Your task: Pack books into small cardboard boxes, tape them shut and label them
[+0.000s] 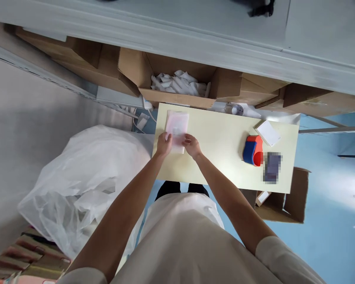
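A stack of flat, pale pink translucent sheets or bags [177, 123] lies at the left end of the cream table [215, 146]. My left hand [164, 144] is closed on its left edge, with the thumb on top. At the opposite edge, my right hand [192, 145] has its fingers bent and pressed against the side of the stack. Whether the pink pieces are single sheets or bags cannot be made out. Part of the near edge shows between my hands.
A red and blue tape dispenser [252, 150], a white box [268, 133] and a blurred dark object [272, 168] sit at the table's right. Behind stands a cardboard box [177, 96] of white rolled pieces. A large plastic bag [85, 169] bulges at left; an open carton [297, 197] is lower right.
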`<state>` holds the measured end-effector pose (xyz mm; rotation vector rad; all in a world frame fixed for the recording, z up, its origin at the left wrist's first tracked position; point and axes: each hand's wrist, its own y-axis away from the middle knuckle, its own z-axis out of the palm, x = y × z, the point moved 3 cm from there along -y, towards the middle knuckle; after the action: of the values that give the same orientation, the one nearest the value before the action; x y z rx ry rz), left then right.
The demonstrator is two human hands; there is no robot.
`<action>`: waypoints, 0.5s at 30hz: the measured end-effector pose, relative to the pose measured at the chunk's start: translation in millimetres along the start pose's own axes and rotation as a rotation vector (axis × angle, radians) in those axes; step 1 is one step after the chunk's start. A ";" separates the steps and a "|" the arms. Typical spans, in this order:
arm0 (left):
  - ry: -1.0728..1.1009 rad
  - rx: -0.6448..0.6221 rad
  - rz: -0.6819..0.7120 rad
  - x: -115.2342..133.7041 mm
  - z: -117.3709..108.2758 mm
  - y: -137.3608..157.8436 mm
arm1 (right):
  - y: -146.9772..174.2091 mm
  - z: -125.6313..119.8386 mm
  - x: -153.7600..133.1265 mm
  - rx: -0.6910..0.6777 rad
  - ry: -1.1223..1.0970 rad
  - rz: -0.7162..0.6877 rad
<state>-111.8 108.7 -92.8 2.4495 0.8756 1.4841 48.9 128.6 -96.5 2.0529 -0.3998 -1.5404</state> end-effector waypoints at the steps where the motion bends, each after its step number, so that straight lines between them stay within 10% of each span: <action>1: 0.008 0.018 -0.012 0.2 -5.2 -10.4 | -7.7 6.4 -6.2 -0.012 -0.026 -0.013; 8: 0.036 0.032 0.029 10.6 -26.5 -40.8 | -26.9 27.0 -33.5 -0.068 -0.103 -0.087; 15: -0.023 0.038 0.030 18.0 -28.1 -9.4 | 0.9 -7.1 -23.1 0.008 -0.084 -0.019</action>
<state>-133.2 121.5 -68.8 2.5123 0.8745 1.4597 48.8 141.9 -76.3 2.0084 -0.4197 -1.6434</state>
